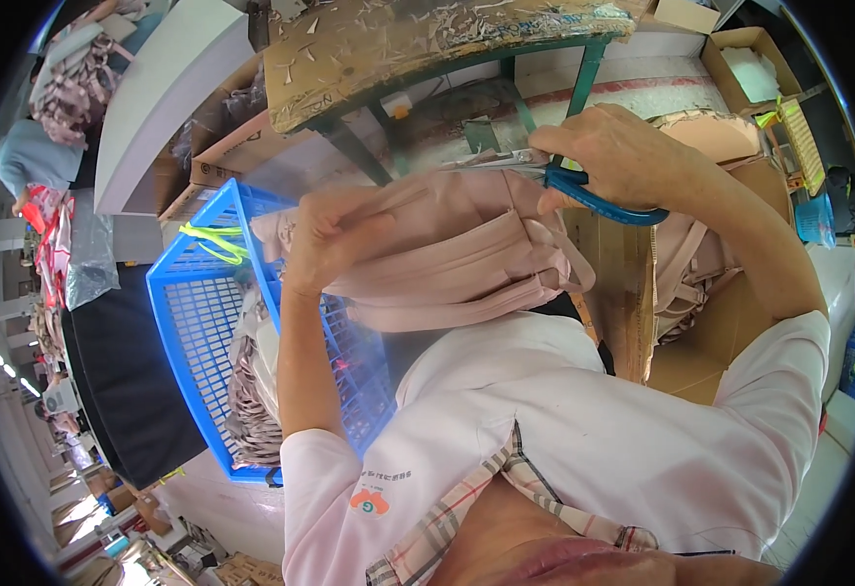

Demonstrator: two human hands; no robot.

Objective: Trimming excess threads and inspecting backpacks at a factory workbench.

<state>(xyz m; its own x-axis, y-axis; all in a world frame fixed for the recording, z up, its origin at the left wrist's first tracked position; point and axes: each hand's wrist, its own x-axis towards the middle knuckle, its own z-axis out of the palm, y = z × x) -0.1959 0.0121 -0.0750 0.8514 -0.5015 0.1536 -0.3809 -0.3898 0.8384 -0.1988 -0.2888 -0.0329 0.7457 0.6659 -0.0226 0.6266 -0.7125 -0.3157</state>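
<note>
A pale pink bag (447, 259) with zips and seams, which looks like a backpack, lies across in front of my body. My left hand (330, 239) is closed on its left end, fingers partly hidden against the fabric. At the bag's upper right edge, my right hand (613, 151) grips a pair of scissors with blue handles (608, 203). Their handles loop below my fingers, and the blades point left along the top of the bag. Whether the blades touch the fabric I cannot tell.
To my left stands a blue plastic basket (198, 293) with pinkish pieces inside. A cardboard box (716, 361) at my right holds more pink bags (686, 259). Ahead is a worn workbench (379, 73) strewn with scraps. Another person (42, 161) works at far left.
</note>
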